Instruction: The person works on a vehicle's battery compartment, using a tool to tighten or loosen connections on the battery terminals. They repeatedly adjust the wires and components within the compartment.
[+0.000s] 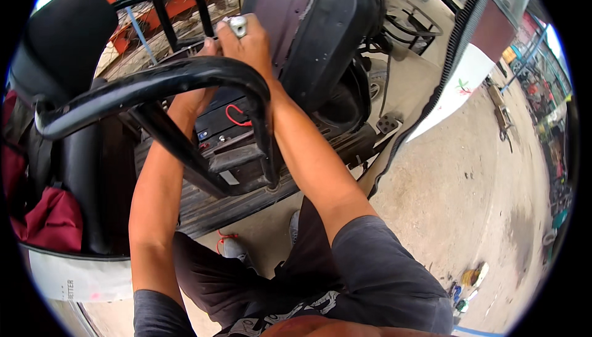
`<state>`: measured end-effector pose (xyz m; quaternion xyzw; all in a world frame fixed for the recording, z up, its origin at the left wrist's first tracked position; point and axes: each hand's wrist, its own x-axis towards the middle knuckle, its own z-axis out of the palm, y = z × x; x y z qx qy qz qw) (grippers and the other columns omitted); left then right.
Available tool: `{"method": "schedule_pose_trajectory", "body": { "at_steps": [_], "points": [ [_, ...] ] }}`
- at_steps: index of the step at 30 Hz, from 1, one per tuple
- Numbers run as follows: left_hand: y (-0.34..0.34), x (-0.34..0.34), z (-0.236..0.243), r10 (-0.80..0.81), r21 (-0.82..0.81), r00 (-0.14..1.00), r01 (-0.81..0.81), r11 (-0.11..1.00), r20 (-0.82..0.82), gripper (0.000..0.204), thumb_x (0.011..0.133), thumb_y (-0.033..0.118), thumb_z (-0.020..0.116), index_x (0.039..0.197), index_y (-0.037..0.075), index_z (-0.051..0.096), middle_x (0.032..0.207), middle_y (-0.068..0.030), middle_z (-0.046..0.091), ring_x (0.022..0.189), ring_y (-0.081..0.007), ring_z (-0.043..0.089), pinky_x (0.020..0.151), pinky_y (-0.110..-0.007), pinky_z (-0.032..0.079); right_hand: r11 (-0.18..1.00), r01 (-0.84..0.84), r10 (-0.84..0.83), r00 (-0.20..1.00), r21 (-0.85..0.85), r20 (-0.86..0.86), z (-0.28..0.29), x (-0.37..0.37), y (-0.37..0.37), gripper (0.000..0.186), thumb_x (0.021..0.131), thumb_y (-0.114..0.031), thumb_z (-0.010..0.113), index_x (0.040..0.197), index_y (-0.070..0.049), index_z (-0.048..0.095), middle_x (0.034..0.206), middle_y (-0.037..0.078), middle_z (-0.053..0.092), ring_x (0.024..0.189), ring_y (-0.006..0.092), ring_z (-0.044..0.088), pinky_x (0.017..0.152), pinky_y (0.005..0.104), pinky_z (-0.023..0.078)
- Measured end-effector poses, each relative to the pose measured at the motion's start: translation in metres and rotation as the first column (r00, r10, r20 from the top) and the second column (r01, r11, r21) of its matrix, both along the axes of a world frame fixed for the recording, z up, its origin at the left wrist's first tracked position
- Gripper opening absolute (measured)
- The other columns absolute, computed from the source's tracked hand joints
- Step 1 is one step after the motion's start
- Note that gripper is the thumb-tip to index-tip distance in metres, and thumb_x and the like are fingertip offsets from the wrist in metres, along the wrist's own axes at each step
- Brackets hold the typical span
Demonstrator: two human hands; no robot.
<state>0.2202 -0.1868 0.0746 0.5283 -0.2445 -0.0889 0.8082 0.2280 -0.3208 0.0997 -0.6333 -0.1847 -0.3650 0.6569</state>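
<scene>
My right hand [246, 47] is closed round a small silver metal piece [238, 25], above the black curved tube rail [160, 78]. My left hand [200, 87] is just left of it, behind the rail, with only part of its thumb and palm showing; what it holds is hidden. Beside both hands stands a tipped-up seat [314, 35] with a dark panel. Below them a black battery case [213, 133], with a red wire [234, 118], sits on the ribbed floor of a vehicle.
A black backrest [61, 35] and maroon cloth [55, 213] are at the left. A zippered cover edge [444, 90] runs down the right of the vehicle. Beyond it lie concrete ground [481, 189], scattered items [472, 275] and a cluttered yard. A red railing is behind the backrest.
</scene>
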Motion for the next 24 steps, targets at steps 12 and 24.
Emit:
{"method": "schedule_pose_trajectory", "body": {
  "at_steps": [12, 24],
  "points": [
    [-0.022, 0.029, -0.057, -0.123, -0.076, 0.976, 0.111, 0.991, -0.181, 0.064, 0.098, 0.069, 0.044, 0.120, 0.010, 0.057, 0.097, -0.0087, 0.062, 0.077, -0.0211, 0.057, 0.071, -0.035, 0.046, 0.712, -0.660, 0.683, 0.731, 0.238, -0.016, 0.022, 0.005, -0.024, 0.021, 0.085, -0.010, 0.055, 0.090, 0.007, 0.067, 0.074, 0.011, 0.065, 0.066, 0.0182, 0.062, 0.063, 0.0317, 0.053],
    [-0.035, 0.013, -0.049, 0.114, -0.013, 0.979, -0.118, 0.993, -0.169, 0.016, 0.102, 0.024, 0.057, 0.110, 0.011, 0.063, 0.087, 0.0005, 0.065, 0.073, -0.0108, 0.064, 0.063, -0.027, 0.051, 0.882, -0.418, 0.445, 0.890, 0.217, -0.094, 0.019, 0.016, -0.004, 0.027, 0.091, -0.020, 0.062, 0.077, 0.003, 0.061, 0.057, 0.004, 0.055, 0.045, 0.0111, 0.049, 0.042, 0.0288, 0.041]
  ]
}}
